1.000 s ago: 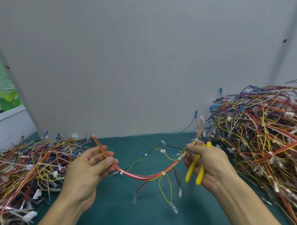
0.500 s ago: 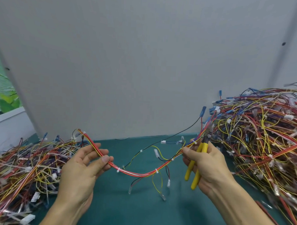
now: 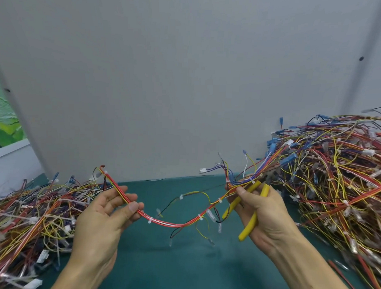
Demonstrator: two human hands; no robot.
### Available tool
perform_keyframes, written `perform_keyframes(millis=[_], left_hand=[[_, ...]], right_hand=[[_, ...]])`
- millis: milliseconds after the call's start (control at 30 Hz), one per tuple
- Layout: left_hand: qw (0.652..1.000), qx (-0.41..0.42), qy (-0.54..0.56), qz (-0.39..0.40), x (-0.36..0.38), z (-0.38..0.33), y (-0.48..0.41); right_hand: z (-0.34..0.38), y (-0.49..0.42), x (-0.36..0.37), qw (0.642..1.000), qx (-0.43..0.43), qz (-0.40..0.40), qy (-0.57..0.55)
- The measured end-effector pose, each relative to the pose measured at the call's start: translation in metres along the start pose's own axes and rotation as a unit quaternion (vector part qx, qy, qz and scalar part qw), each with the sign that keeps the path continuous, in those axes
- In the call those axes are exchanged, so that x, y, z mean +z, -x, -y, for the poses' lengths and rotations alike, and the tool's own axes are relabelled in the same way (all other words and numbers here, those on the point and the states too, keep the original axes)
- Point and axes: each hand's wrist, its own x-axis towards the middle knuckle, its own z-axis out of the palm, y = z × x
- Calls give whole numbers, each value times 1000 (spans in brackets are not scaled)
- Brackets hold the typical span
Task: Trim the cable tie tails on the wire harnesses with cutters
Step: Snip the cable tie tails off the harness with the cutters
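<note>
At desk point(image 3: 180, 271) left edge: L pile point(image 3: 32, 205) of harnesses, loose heap.
L hand point(image 3: 105, 215): palm up, thumb and fingers pinching harness point(image 3: 176, 224) near its left end.
Harness: slung in mid-air over desk centre btwn both hands, sagging. Several white cable ties point(image 3: 149, 220) along the run; tails too small to judge.
R hand point(image 3: 269, 212): wrapped round yellow handles of cutters point(image 3: 250, 224), thumb also pinning harness's right end. Blades toward R pile point(image 3: 335, 181) at desk right edge; open or closed n/k.
Step, by est.: locating next untrimmed tail.
To do well: pull run taut; roll w/ L thumb to bring tie head up; free R thumb before cutting; set blades flush to head, clear of insulation.
Risk: nicked wire if sag kept.
</note>
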Motion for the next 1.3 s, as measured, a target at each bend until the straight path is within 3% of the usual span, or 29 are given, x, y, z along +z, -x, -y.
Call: perform_keyframes(millis=[433, 600, 867, 1000, 1100, 1300], left_hand=[[1000, 2, 4, 1, 2, 3, 0], [1000, 6, 1, 0, 4, 3, 2], [999, -9, 33, -12, 8, 4, 5], [997, -30, 65, -18, 10, 6, 6], [996, -40, 73, -20, 11, 8, 7], [996, -44, 71, -24, 12, 9, 8]], right_hand=[[1, 1, 3, 1000, -1, 11, -5], [-2, 3, 5, 999, 1, -28, 24], [-15, 5, 2, 981, 139, -75, 109], [-23, 8, 5, 977, 192, -79, 55], [-23, 12, 10, 972, 224, -68, 30], [-23, 23, 13, 950, 293, -2, 109]])
